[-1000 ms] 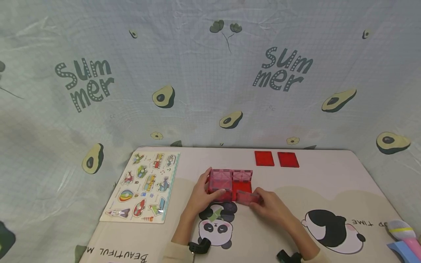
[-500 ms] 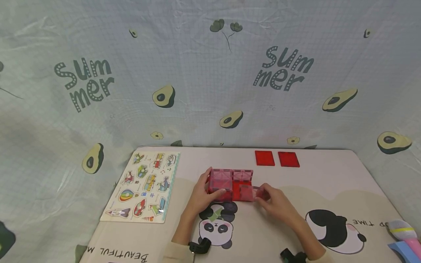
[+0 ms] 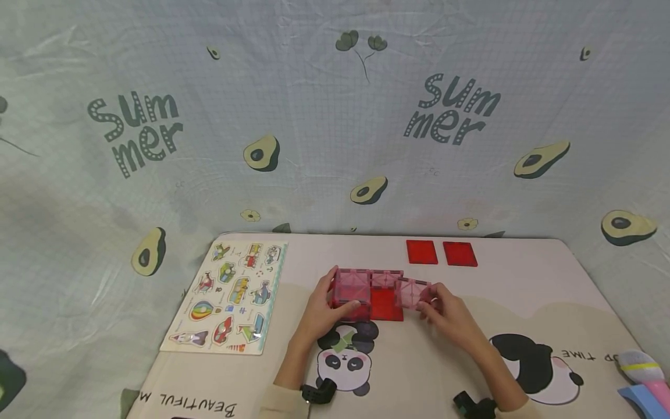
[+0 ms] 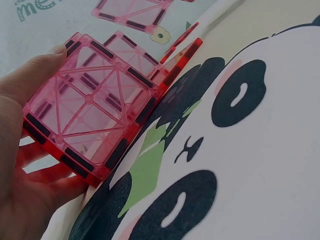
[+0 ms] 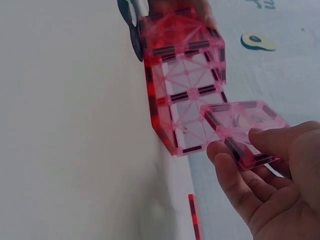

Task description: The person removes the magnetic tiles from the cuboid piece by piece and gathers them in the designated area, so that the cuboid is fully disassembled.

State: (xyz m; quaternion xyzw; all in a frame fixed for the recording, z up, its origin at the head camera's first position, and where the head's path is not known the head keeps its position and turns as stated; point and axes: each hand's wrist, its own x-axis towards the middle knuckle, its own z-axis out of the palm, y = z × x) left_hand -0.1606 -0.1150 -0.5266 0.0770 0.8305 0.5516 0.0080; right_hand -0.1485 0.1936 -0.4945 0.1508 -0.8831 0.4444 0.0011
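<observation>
My left hand (image 3: 320,308) grips a box of translucent pink magnetic tiles (image 3: 352,285) by its left side, thumb at the front. In the left wrist view its thumb rests on the top edge and its fingers lie along another side. Right of the box lies a red base tile (image 3: 386,305), with a pink tile (image 3: 386,279) upright along its far edge. My right hand (image 3: 451,317) pinches a loose square magnetic tile (image 5: 250,117) by one side, between thumb and fingers. That tile is tilted and held off the table, beside the build's right end.
Two flat red tiles (image 3: 421,252) lie at the table's back. To the left is a picture puzzle board (image 3: 225,299). A toy microphone (image 3: 640,368) and a blue piece (image 3: 645,401) sit at the right edge. A printed cloth (image 3: 335,116) hangs behind.
My right hand has moved right and away from me, lifting its tile from the red base's front side and tilting it. The left hand and box have stayed in place.
</observation>
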